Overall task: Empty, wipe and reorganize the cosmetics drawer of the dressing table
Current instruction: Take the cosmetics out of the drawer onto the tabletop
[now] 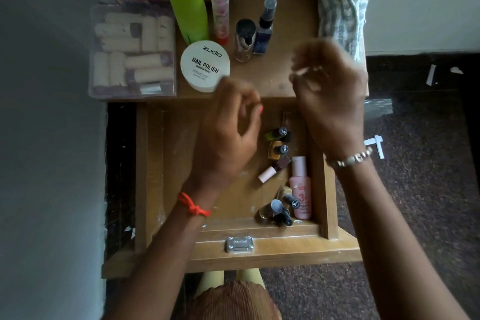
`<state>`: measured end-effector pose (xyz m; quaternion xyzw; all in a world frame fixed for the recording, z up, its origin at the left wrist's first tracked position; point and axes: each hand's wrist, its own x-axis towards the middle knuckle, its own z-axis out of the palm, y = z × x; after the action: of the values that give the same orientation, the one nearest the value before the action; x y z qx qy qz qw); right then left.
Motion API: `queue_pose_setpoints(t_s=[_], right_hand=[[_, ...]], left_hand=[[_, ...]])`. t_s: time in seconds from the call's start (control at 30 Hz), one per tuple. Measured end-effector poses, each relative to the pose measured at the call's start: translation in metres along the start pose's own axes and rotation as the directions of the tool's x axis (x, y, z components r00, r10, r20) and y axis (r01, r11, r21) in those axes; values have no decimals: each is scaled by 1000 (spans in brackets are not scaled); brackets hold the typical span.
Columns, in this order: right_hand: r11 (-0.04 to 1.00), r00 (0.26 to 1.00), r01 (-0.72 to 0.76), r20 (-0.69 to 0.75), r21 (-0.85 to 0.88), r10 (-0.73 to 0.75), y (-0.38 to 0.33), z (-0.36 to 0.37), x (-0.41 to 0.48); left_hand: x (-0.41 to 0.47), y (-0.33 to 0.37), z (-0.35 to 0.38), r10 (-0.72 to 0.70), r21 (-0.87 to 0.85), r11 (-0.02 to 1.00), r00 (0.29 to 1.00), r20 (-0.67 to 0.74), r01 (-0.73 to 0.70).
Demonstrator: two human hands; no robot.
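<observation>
The drawer (179, 163) of the dressing table stands pulled out toward the person, below the front edge of the worktop (272, 83). Both hands hover over it, and both are blurred.

The left hand (228, 135) hangs above the middle of the drawer with its fingers loosely curled. Nothing shows inside them, and a red thread (193, 206) circles the wrist. The right hand (330, 91) is raised over the worktop's front right corner with a beaded bracelet (350, 159) on its wrist. Its fingers are bent inward, but the blur makes it impossible to tell whether they pinch anything.

Several cosmetics lie along the drawer's right side:
- a green nail polish (276, 134)
- a yellow nail polish (277, 151), just beside the green one
- a dark polish with a pale pink cap (274, 168), lying on its side
- a pink bottle (301, 188), lying against the right wall
- a cluster of gold polishes (275, 212) with black caps, at the front corner

On the worktop:
- a clear box (132, 49) of cream-coloured tubes, at the left edge
- a lime-green bottle (187, 5), beside the box
- a slim pink tube (220, 14)
- a white tub (205, 67) (its lid reads "Zudio nail polish remover wipes")
- a glass bottle (244, 39) with a black cap
- a blue spray bottle (265, 28)
- a grey striped cloth (340, 8), bunched at the back right corner
</observation>
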<state>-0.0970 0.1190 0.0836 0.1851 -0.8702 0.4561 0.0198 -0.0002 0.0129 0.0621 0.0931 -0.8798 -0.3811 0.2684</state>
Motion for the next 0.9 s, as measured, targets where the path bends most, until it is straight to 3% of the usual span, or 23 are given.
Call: queue_pose_setpoints(t_s=[0.13, 0.27, 0.5, 0.67, 0.9], right_hand=[[988, 988, -147, 42, -39, 149, 15, -7, -47], [969, 960, -184, 184, -166, 213, 35, 6, -65], [934, 937, -171, 241, -313, 252, 44, 21, -56], [945, 956, -107, 228, -309, 183, 43, 19, -56], [985, 998, -19, 48, -174, 28, -6, -18, -43]], left_hand=[[-28, -9, 22, -135, -80, 982, 933, 333, 170], [-41, -13, 45, -280, -33, 942, 833, 477, 335], [-51, -14, 64, -346, 76, 935, 846, 405, 346], [-53, -15, 64, -278, 78, 960, 869, 410, 270], [-23, 4, 16, -213, 28, 977, 950, 230, 212]])
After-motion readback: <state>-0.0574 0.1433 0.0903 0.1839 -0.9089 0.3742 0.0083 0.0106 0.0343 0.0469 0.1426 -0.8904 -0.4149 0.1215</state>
